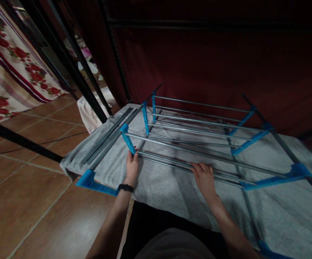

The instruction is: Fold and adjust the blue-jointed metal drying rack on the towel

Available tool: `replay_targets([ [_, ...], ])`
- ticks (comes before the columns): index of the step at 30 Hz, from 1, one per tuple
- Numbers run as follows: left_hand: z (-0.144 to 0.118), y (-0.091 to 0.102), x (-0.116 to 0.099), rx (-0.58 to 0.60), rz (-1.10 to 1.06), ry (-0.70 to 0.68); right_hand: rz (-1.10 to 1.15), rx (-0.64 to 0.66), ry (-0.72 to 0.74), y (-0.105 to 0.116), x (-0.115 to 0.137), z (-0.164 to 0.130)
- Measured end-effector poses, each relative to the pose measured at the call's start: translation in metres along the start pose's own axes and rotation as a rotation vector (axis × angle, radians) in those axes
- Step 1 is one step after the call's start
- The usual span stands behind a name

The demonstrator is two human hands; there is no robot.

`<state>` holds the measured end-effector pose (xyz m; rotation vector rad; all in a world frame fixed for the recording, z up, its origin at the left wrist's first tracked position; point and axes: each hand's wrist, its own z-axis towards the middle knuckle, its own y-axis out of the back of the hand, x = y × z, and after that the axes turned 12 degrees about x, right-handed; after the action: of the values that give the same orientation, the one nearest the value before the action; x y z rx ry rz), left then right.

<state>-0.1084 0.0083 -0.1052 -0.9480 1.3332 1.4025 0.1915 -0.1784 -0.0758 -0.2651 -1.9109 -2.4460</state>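
Note:
A partly joined rack of thin metal tubes and blue plastic brackets stands on a grey cloth. My left hand, with a dark band on its wrist, pinches the lower end of a blue bracket where tube ends meet it. My right hand is closed over the lower front tubes, its fingertips curled round them. How many tubes it grips is hidden. The far ends of these tubes reach a long blue bracket on the right.
Several loose grey tubes lie at the left of the grey cloth. Another blue bracket juts past the cloth's left edge. Dark metal posts rise on the left, above the tiled floor. Dark red fabric hangs behind the rack.

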Motion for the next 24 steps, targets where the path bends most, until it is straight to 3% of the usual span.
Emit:
replay_targets([
  [13, 0.003, -0.003, -0.007, -0.058, 0.049, -0.008, 0.067, -0.016, 0.057, 0.006, -0.008, -0.001],
  [24, 0.0, -0.006, 0.001, -0.072, 0.047, -0.049, 0.074, -0.02, 0.079, 0.007, -0.013, -0.004],
])
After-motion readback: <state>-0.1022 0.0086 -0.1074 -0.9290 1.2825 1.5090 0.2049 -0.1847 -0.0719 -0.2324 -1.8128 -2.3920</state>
